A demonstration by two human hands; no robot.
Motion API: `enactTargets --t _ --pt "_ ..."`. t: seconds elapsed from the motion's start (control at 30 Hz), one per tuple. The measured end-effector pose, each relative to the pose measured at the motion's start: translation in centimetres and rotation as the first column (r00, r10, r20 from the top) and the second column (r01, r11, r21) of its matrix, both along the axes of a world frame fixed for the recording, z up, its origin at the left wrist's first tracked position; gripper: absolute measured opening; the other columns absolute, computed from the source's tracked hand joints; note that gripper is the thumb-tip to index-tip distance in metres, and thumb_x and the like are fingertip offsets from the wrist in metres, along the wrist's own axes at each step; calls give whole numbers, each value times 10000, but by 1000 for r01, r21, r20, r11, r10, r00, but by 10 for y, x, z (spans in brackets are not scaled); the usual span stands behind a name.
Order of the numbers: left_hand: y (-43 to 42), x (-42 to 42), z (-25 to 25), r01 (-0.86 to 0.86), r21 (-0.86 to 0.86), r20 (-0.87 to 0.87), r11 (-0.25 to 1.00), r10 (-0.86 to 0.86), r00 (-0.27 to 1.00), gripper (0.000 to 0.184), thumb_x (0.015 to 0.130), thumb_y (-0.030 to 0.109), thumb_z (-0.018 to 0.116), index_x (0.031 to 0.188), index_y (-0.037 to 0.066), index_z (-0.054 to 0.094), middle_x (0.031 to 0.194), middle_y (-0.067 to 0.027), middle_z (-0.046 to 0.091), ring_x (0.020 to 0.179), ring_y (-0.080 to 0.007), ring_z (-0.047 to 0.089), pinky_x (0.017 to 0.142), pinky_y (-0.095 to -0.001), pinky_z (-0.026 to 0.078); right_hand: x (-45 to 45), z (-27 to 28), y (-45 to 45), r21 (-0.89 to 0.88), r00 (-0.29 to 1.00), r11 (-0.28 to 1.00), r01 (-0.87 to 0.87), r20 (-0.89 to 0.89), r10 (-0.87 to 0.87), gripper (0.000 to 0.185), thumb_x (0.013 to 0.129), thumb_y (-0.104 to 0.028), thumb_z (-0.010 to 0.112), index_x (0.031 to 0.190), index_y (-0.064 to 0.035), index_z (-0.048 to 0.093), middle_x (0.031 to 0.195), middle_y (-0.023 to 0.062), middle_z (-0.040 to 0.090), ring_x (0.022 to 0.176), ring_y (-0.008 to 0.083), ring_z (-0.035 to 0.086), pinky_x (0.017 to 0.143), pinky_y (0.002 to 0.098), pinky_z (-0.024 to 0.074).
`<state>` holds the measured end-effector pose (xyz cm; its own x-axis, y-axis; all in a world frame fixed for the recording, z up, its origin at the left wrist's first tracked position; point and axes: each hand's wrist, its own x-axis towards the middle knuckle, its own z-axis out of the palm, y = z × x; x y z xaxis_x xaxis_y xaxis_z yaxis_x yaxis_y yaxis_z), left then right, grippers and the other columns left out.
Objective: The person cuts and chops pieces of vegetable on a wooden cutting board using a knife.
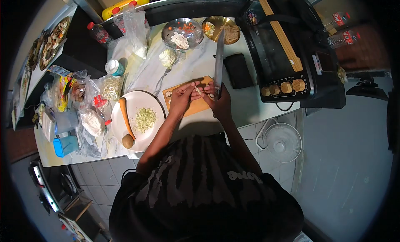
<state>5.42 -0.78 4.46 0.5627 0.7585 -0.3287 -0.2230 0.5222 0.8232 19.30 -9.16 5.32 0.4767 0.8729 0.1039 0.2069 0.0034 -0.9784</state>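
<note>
Above the wooden cutting board [192, 110] my two hands are close together. My right hand [221, 103] is closed round a kitchen knife [218, 61], its long blade pointing away from me. My left hand [182, 97] pinches a small pale piece of food [198, 90], too small to name, near the right fingertips. Some pale bits lie on the board, partly hidden by my hands. To the left, a large white plate [118, 138] bears chopped pale-green pieces [145, 120] and a wooden pestle [126, 122].
Behind the board stand a metal bowl [167, 42] of chopped food and a second metal bowl [236, 41]. A cauliflower-like pale vegetable [168, 58] lies in front. A black toaster oven [275, 63] stands right, beside a black pouch [238, 71]. Bags, a jar and bottles crowd the left.
</note>
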Motion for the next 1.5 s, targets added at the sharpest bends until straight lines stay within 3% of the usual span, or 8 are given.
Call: enactTargets --t 0.37,0.47,0.8,1.07,1.2,1.27,1.43,1.5 --pt "-2 -4 -16 -100 -63 9 993 101 995 282 985 133 627 1196 -54 651 1032 -144 707 877 -180 701 815 -275 589 -8 -25 12 1 1000 1000 24 7 -24 473 800 -45 803 1176 31 525 970 107 681 874 165 706 806 303 565" --pt "-2 -6 -22 -132 -21 -16 991 132 991 237 922 7 671 1147 -64 651 1051 -148 715 937 -183 696 859 -278 575 -10 -30 14 2 1000 1000 11 4 -11 454 801 -43 802 1157 23 529 951 106 692 868 166 710 800 298 564" --pt "-2 -1 -26 -202 143 -48 969 210 976 271 879 -53 690 1147 -60 653 970 -104 698 854 -147 684 822 -242 578 -2 -49 28 -17 999 1000 8 -52 -8 411 787 -19 793 1105 10 534 878 103 709 814 175 715 772 302 562" --pt "5 -5 -28 89 448 -541 889 190 819 210 830 36 748 1039 30 733 839 -68 737 691 -114 660 644 -266 515 6 -75 38 -107 999 993 40 39 -36 333 812 -7 756 1082 5 562 846 84 712 794 140 701 743 283 557" --pt "9 -3 -33 230 532 -612 815 183 770 198 849 101 723 1038 44 734 785 -73 711 643 -105 624 622 -292 498 11 -83 44 -172 966 984 42 259 4 306 803 7 739 1063 -9 579 834 84 705 777 147 708 723 288 560" --pt "9 -1 -38 265 592 -622 761 221 751 206 829 89 716 1032 58 733 820 -109 709 661 -176 652 643 -318 508 11 -85 45 -184 954 982 51 299 7 294 798 13 734 1052 -13 587 830 87 703 774 150 710 719 291 561" --pt "6 0 -34 300 711 -598 636 322 734 205 813 123 723 1016 90 740 893 -102 689 727 -266 661 689 -360 524 11 -63 40 -36 895 994 108 438 -82 215 880 -99 680 1061 -9 608 841 145 691 799 293 708 742 374 550" --pt "5 -1 -27 331 710 -618 621 325 716 204 813 137 725 1012 98 742 901 -98 674 747 -283 659 702 -375 527 12 -46 27 -139 922 983 123 383 -62 244 903 -131 640 1123 -35 597 871 183 684 835 357 685 751 428 537"
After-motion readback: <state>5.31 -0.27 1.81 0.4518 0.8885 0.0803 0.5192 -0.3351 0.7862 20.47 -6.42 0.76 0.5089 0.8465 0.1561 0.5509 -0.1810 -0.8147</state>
